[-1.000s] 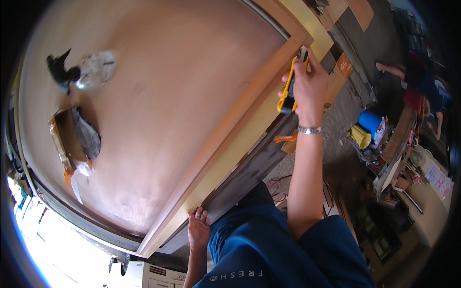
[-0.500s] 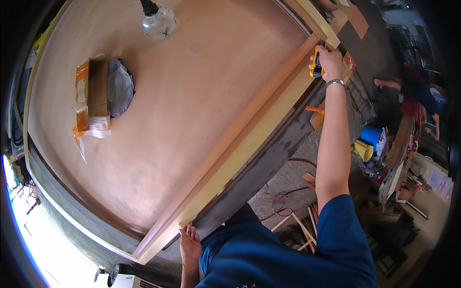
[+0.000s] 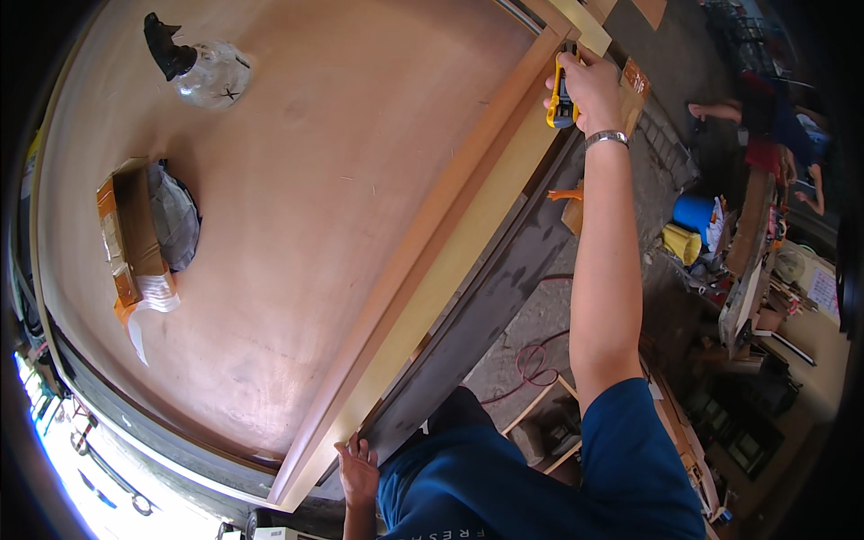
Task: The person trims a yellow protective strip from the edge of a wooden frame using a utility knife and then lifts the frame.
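A yellow-and-black utility knife is held at the far end of the pale wooden strip, the right hand's fingers clamped around its body. The strip's near end is touched by the left hand; whether it is gripped there cannot be told. The strip is already laid alongside the brown moulding. No finished cut can be made out on it, so what is left cannot be judged. Left of the strip, a spray bottle is left unheld.
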A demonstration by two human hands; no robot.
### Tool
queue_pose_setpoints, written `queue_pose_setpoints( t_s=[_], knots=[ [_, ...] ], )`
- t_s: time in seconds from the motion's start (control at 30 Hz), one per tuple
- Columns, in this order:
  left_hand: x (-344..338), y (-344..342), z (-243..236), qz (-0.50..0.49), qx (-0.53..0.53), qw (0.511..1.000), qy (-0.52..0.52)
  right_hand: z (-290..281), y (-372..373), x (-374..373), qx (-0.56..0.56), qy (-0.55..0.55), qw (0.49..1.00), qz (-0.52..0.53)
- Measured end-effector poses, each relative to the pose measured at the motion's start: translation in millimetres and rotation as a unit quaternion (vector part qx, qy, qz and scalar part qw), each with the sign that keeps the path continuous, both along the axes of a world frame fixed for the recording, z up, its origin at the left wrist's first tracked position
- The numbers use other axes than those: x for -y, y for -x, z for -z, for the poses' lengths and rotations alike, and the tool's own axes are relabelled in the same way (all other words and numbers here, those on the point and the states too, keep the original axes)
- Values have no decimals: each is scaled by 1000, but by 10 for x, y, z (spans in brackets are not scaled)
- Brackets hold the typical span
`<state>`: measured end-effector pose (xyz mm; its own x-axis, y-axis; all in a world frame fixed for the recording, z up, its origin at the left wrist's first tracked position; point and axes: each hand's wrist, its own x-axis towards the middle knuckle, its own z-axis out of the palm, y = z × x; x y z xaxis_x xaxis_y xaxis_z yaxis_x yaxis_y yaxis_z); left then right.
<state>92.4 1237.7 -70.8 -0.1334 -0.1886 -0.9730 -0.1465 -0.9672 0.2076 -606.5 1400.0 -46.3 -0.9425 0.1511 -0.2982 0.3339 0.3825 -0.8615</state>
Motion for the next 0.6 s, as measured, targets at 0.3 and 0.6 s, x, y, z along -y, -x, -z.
queue_pose_setpoints(
  t_s=[0.3,0.6],
  knots=[
    [59,-108,31,-76,-51,995,-51,20,-31,15,-2,-5,1000,7],
    [64,-158,39,-16,-55,998,-33,39,-109,25,-10,3,1000,7]
  ],
)
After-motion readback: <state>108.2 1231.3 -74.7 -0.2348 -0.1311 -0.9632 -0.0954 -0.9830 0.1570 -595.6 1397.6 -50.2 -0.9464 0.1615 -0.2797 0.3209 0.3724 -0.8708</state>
